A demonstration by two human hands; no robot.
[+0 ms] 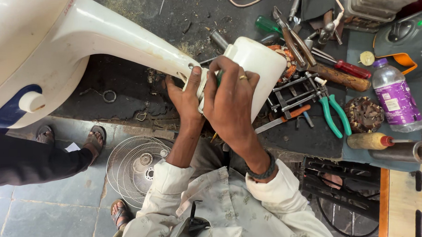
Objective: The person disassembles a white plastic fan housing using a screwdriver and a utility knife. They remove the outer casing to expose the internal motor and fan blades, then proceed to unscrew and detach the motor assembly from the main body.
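**Two hands on the fan's neck joint**

Two hands, one part: a white plastic pedestal-fan body, base housing filling the top-left corner of the view, neck running down-right to the motor housing, which sits over the middle of the dark workbench.

- Left hand: fingers curled closed around the joint where neck meets motor housing, thumb up against the white plastic.
- Right hand: wrapped shut over the same joint from the other side. A bit of green shows under the fingers — possibly a tool handle, cannot tell.

Handling, my read:
- Rigid moulded shell, smooth and likely slippery. Probably light in the shell but heavy at the motor end, so unbalanced.
- The neck joint looks like the weak spot — don't lever on it. Better to grip the motor housing round its body and support the base housing separately.
- The base looks propped by another person's dark sleeve at lower left.

Around it: green-handled pliers, a red-handled screwdriver and a plastic bottle toward the bench's right edge; a wire fan guard on the floor below.
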